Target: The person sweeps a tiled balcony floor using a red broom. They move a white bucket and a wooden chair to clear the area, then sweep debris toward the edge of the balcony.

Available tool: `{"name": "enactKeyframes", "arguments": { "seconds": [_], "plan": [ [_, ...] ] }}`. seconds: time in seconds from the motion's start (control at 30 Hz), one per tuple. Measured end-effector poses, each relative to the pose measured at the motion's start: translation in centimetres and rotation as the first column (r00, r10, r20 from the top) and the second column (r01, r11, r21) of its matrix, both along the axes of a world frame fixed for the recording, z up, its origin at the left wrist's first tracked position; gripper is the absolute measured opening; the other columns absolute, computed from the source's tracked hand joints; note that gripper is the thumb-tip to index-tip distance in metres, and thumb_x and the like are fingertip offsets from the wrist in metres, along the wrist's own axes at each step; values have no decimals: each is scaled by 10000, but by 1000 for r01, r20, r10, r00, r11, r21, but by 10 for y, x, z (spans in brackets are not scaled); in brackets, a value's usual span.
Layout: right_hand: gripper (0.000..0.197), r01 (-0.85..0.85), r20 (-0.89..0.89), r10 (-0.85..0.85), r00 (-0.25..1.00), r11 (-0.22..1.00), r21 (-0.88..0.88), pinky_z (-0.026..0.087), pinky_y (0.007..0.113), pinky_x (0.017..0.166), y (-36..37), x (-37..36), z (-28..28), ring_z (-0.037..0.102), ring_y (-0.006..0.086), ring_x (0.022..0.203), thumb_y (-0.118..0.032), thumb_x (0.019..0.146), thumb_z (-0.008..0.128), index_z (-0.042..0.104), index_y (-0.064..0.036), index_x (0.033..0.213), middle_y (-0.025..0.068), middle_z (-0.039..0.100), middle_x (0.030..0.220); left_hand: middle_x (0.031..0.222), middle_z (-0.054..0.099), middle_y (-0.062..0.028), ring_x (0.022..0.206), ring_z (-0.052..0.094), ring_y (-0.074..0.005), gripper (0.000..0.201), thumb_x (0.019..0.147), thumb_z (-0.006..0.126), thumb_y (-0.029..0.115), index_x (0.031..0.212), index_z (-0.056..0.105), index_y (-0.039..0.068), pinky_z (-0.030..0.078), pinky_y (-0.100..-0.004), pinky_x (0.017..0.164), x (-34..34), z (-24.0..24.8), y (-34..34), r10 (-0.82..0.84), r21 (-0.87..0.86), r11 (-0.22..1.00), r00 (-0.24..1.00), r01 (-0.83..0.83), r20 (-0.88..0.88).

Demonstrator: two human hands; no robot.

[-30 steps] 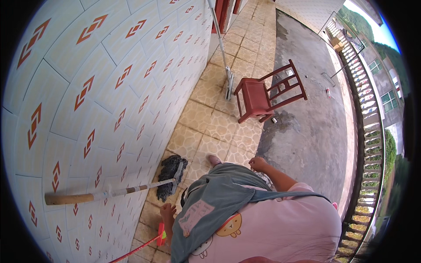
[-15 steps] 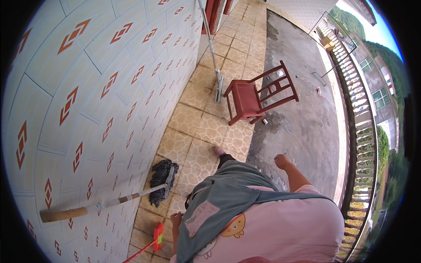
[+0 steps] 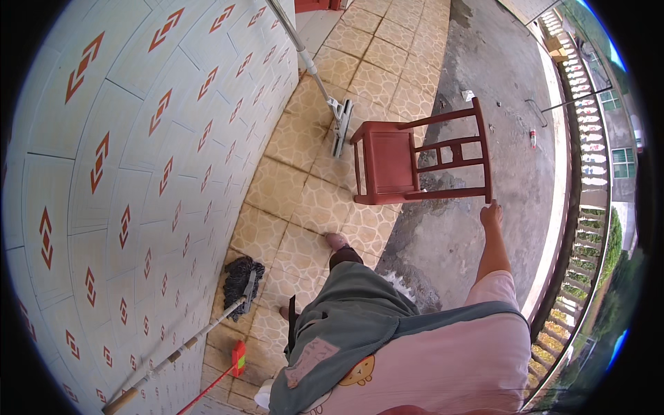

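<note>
two mops (image 3: 242, 280) near red chair (image 3: 415, 162)

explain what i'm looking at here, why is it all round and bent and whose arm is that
This is one picture from a small wide-angle camera worn on a person's head, looking down. That lens bends straight lines, so the tiled wall on the left curves. There is no machine: the pink shirt and grey apron at the bottom belong to the wearer. The arm on the right is their own, and the right hand reaches up to the back leg of a red chair, at or just short of touching it; it holds nothing. The left hand is out of view. On the tiled floor a dark mop leans against the wall, a thin red-handled tool lies beside it, and a flat mop stands beyond the chair. A railing runs along the right.
</note>
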State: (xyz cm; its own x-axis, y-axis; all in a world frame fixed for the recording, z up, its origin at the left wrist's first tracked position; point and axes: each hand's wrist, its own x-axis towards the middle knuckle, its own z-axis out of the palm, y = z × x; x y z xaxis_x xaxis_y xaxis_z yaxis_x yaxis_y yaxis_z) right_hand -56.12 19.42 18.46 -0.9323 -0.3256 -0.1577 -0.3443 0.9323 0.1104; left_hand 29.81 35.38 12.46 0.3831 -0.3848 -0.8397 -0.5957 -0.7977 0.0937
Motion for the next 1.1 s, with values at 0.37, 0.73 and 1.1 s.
{"name": "enactKeyframes", "arguments": {
  "seconds": [0.37, 0.73, 1.1],
  "plan": [
    [698, 21, 126, -19, 992, 1000, -20, 396, 444, 1008, -71, -137, -79, 469, 383, 1214, -284, 772, 559, 341, -10, 1376, 237, 479, 1323, 1057, 637, -196, 947, 640, -338, 420, 827, 601, 283, 1142, 561, 10, 524, -436, 773, -96, 61, -7, -21, 204, 979, 997, 4, 80],
    [723, 57, 577, 0, 817, 995, -80, 471, 318, 641, -99, -160, -45, 571, 178, 668, -685, 785, 539, 685, 3, 954, 98, 621, 760, 1106, 630, -203, 992, 631, -351, 433, 837, 578, 316, 1162, 567, 31, 514, -449, 812, -155, 94, 59, -27, 336, 941, 1000, 29, -10],
    [416, 504, 946, 235, 222, 803, -318, 380, 195, 483, -182, -20, -4, 387, 40, 497, -396, 925, 551, 545, -163, 1269, -84, 374, 610, 1296, 539, -169, 1168, 519, -372, 513, 876, 494, 437, 1292, 530, 140, 424, -481, 934, -209, 49, 153, 263, 330, 924, 948, -194, -180]
  ]
}}
